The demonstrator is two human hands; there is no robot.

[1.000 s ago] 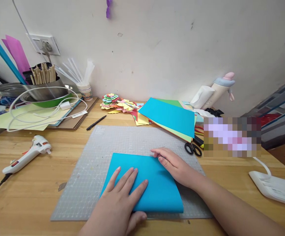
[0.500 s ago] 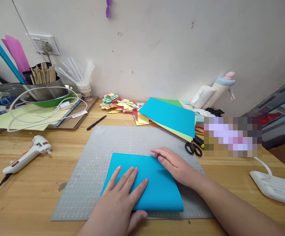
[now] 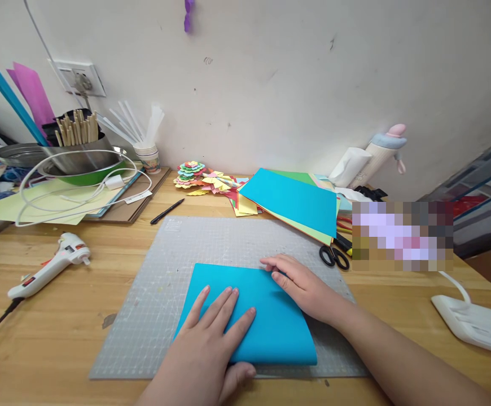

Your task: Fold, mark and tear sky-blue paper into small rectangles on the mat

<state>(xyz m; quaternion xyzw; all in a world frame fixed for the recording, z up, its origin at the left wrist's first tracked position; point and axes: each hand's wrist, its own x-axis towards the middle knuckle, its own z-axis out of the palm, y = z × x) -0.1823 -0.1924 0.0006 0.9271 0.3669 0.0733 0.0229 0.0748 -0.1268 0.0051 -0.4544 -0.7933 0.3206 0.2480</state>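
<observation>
A sheet of blue paper [image 3: 271,332], folded over with a rounded fold along its near edge, lies on the grey cutting mat [image 3: 144,316]. Spread flat on its left part is my left hand [image 3: 207,332], fingers apart, the thumb down by the near fold. My right hand [image 3: 298,285] rests on its side at the paper's far right corner. Its fingers reach out along the far edge, and the thumb sits over the paper, a little apart from them. The paper's right side is partly behind that hand.
Scissors [image 3: 333,257] with black handles lie by a stack of coloured paper [image 3: 296,200]. At left are a glue gun [image 3: 51,265], a black pen [image 3: 167,211], a white cable [image 3: 21,197] and a pot of wooden sticks [image 3: 76,128]. Paper flowers [image 3: 190,175] lie near the wall.
Both hands and the folded blue paper keep their places on the mat. Only the camera's view has shifted very slightly.
</observation>
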